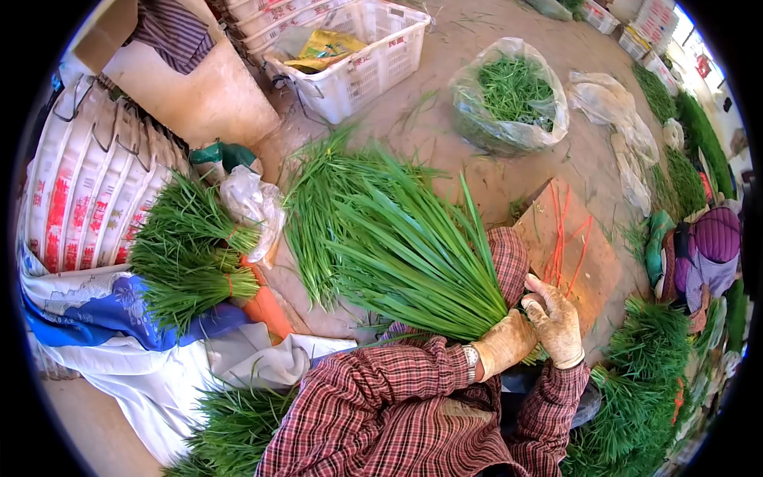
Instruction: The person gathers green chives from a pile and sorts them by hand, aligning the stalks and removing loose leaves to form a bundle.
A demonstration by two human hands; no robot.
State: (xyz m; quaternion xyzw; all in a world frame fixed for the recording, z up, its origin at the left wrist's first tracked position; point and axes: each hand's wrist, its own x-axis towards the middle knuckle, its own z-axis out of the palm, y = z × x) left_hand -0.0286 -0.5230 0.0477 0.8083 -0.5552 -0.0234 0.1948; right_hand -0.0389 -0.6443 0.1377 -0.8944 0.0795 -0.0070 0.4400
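My left hand (506, 347), in a soiled pale glove with a watch at the wrist, is wrapped round the base of a large bunch of garlic chives (421, 262). The long green leaves fan out to the upper left. My right hand (555, 323), gloved too, is beside the left at the stem end, its fingers apart and partly bent, with nothing visible in them. Just beyond it lie red ties (563, 234) on a brown board (534, 221). Loose chives (311, 230) are spread on the floor behind the bunch.
Tied bunches (195, 254) rest at left near stacked white baskets (99, 183). A white crate (373, 60) and a clear bag of greens (513, 95) stand farther off. More bunches (644, 374) lie at right. Another person (707, 246) is at the far right.
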